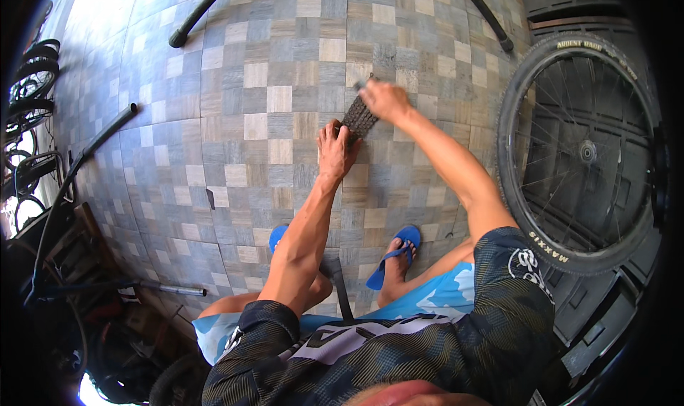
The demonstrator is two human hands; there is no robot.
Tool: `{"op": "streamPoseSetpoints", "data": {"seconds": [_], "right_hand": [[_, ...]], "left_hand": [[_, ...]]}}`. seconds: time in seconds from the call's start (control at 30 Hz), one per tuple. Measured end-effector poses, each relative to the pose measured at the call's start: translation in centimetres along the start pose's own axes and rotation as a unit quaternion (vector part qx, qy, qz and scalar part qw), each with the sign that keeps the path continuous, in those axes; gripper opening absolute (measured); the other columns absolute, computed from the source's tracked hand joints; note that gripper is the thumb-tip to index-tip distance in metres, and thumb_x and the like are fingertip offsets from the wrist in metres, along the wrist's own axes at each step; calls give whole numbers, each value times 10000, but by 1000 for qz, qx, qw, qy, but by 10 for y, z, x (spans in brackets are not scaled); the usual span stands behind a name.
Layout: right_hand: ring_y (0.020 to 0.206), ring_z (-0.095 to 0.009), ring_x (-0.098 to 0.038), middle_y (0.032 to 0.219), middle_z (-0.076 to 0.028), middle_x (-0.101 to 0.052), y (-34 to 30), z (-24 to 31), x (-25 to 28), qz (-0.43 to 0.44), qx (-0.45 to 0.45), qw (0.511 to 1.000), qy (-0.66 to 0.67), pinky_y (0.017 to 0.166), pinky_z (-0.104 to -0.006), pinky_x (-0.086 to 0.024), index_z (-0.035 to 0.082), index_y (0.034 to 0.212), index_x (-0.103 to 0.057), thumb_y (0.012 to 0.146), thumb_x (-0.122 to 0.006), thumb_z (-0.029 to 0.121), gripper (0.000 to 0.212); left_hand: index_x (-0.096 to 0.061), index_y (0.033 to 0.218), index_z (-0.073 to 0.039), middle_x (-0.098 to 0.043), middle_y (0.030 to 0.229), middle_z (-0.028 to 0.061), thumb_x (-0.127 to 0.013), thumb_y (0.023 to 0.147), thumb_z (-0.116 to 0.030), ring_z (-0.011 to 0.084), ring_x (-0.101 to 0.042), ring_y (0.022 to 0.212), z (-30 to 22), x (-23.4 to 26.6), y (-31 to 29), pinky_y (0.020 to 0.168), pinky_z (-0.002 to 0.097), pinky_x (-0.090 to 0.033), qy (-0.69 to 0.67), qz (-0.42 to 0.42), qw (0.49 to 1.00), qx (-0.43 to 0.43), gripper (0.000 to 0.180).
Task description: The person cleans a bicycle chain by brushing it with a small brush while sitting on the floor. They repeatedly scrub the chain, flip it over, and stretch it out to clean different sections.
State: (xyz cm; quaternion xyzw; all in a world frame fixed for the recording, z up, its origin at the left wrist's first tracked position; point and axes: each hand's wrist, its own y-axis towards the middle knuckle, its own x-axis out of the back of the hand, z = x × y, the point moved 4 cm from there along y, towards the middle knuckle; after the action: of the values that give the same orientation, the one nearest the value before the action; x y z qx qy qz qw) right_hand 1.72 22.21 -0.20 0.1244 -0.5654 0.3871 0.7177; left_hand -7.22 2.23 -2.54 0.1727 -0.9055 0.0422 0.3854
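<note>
On the tiled floor ahead of me is a dark, ridged bundle (360,119) that looks like folded bicycle chain; its exact kind is hard to make out. My left hand (337,151) is closed on its near end, fingers curled over the edge. At the far end, my right hand (385,101) is bent into a grip and partly blurred. A small dark tip (360,86) pokes out beside the right fingers, and what it belongs to is hidden.
A bicycle wheel with tyre (509,149) leans on dark panels at the right. Black tubular legs (196,21) reach over the floor at the top. A black tube frame (100,139) stands at the left, near several tyres (34,69). My feet in blue flip-flops (379,278) are close below.
</note>
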Motion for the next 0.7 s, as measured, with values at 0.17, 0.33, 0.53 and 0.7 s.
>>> {"op": "streamPoseSetpoints", "data": {"seconds": [0.17,0.33,0.53,0.7], "right_hand": [[541,-304,-667,687,-143,-684,13,-9,15,-27,-47,999,2,494,-463,-539,47,1032,-637,1101,-499,330,322],[598,-306,-702,719,-152,-705,7,-32,24,-46,-131,990,16,537,-481,-554,57,1016,-638,1100,-495,354,340],[549,-209,-651,677,-102,-667,-11,-3,1,-35,-2,999,-32,489,-396,-546,43,1022,-633,1123,-455,339,360],[486,-177,-598,669,-74,-632,6,-34,18,-109,-10,993,-54,395,-341,-495,37,998,-622,1130,-432,311,359]], "left_hand": [[-621,1084,-93,-508,1311,153,-822,837,-241,396,-501,1168,3,1,-1,982,537,-414,7,-3,1000,-1,351],[-609,1083,-93,-506,1323,158,-822,833,-235,398,-498,1173,-2,2,4,977,539,-412,5,5,1000,3,358],[-648,1100,-86,-500,1343,142,-831,835,-225,395,-484,1173,-1,-3,2,1003,542,-405,-5,17,1000,4,351],[-649,1116,-81,-500,1343,146,-826,837,-225,396,-483,1171,-5,-4,4,1008,545,-404,-9,19,1000,-2,360]]}}
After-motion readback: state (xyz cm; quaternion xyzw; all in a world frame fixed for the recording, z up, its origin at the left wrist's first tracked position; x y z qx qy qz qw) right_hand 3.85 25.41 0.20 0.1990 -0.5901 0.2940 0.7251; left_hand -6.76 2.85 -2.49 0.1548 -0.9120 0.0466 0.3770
